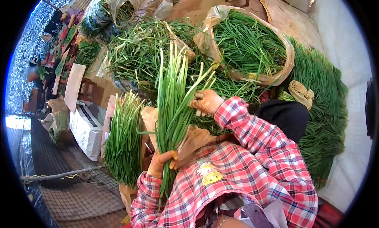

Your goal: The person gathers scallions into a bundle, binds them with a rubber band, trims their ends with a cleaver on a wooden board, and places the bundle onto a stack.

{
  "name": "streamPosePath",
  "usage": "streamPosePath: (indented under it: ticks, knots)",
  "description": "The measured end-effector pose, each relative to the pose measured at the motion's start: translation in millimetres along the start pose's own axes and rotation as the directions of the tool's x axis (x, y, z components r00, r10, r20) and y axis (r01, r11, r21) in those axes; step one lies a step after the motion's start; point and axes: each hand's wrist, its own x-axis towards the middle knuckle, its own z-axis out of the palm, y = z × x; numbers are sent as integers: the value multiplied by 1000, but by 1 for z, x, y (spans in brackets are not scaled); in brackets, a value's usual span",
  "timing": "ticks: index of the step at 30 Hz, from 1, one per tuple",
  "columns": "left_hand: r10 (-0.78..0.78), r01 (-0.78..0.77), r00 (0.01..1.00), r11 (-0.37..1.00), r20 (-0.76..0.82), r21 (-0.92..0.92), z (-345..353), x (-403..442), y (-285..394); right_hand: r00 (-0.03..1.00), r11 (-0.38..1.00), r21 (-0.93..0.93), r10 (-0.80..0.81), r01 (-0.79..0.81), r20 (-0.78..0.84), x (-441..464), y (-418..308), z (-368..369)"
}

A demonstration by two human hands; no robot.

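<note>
My left hand [162,161] is wrapped round the leafy lower part of a bunch of garlic chives [171,103], held upright in front of my chest with the pale stem ends up. My right hand [207,102] is closed at the bunch's right side, its fingers pinched on a few chive stalks that splay out to the right. Its fingertips are partly hidden. Left of the bunch stands a neat stack of chives [125,139], stems up. Behind it lies a loose heap of chives [138,52].
A plastic-lined basket [290,56] of chives stands at the back right. Aligned chives [325,109] form a long pile along the white wall sheet [353,70]. At left are a white box [86,129], a board [75,86] and netting [79,196]. Other people [43,76] sit far left.
</note>
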Motion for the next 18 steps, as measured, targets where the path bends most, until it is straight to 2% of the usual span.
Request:
streamPosePath:
  ticks: [3,5,6,7,9,11,13,14,15,16,17,18]
  knots:
    - [13,-13,1000,1000,-9,-17,-11,5,-7,997,985,164,-58,50,47,-15,2,13]
    - [10,-10,1000,999,3,-41,-19,9,-11,997,991,131,7,-17,80,-15,-2,3]
    - [5,-3,1000,998,30,-68,-23,9,-11,990,955,265,-138,131,7,-12,0,-10]
    - [4,2,998,995,56,-96,-25,10,-12,959,882,379,-270,281,-82,-10,1,-25]
    - [13,-7,998,996,60,-93,-22,6,-11,921,547,741,-206,389,-331,-8,-4,-56]
    - [26,-22,999,987,26,-157,-18,2,-9,844,222,827,-298,516,-447,-11,-4,-100]
    - [33,-24,998,990,60,-141,-26,3,-8,760,253,729,-370,636,-535,-20,14,-144]
    - [50,-32,992,988,120,-148,-28,4,-6,873,748,485,-260,452,-412,-36,3,-142]
    - [66,-39,982,987,178,-153,-29,5,-3,997,998,25,50,-49,-63,-21,7,-128]
    - [82,-61,987,987,138,-149,-17,5,4,867,733,-562,496,-382,58,-8,4,-111]
    - [88,-68,987,986,134,-152,-6,6,12,873,652,-710,476,-267,109,-29,17,-93]
    - [81,-62,990,986,120,-155,5,7,19,853,724,-675,435,-142,288,-27,36,-77]
